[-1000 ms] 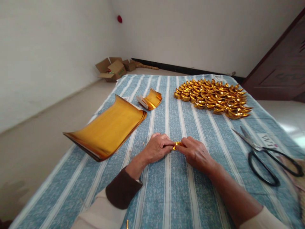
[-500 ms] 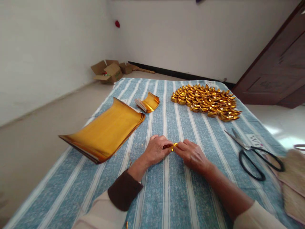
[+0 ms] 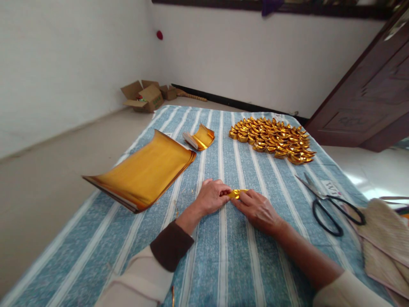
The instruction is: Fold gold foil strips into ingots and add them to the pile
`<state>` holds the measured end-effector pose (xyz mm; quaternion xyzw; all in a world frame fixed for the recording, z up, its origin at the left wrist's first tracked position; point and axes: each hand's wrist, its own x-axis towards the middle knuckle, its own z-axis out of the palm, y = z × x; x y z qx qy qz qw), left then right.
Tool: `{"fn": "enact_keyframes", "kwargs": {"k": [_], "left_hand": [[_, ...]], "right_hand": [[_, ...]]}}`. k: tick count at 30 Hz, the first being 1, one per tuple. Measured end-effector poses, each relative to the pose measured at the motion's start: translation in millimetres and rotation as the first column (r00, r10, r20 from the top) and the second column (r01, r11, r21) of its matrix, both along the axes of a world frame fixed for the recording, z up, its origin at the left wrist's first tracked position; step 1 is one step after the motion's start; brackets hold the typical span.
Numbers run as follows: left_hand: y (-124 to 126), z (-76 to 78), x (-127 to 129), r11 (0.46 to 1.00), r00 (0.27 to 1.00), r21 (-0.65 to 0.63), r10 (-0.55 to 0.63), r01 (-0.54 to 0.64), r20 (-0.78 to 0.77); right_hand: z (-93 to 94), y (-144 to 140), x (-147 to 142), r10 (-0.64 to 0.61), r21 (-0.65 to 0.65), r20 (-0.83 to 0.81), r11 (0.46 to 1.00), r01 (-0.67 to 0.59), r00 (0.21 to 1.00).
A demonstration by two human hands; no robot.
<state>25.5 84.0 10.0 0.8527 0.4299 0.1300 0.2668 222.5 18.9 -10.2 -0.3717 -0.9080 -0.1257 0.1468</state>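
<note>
Left hand [image 3: 211, 197]: resting on the striped cloth [image 3: 223, 264], fingers curled closed on the left end of a small gold foil piece [image 3: 238, 194].
Right hand [image 3: 258, 209]: fingers closed on the right end of the same gold foil piece, pinching it; knuckles toward the camera.
Gold foil piece: held between the two hands, low over the cloth, near the middle of the surface.
Stack of gold foil sheets [image 3: 143, 172]: left of the hands, near edge curling up, well apart from them.
Small bundle of cut foil [image 3: 200, 138]: beyond the stack, curled.
Pile of folded gold ingots [image 3: 273, 138]: far right part of the cloth, laid close together.
Black-handled scissors [image 3: 329, 204]: right of the right hand, blades apart, lying flat.
Woven mats [image 3: 385, 238]: at the right edge, just beside the scissors' handles.
Cardboard boxes [image 3: 143, 96]: on the floor by the far wall.
</note>
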Motion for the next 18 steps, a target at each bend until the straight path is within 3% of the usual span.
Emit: {"fn": "enact_keyframes", "kwargs": {"k": [18], "left_hand": [[4.4,0.0,-3.6,0.999,1.0,-0.047,-0.014,0.014,0.001]], "right_hand": [[-0.9,-1.4,3.5,-0.033,-0.033,-0.079,0.999,0.03,0.996]]}}
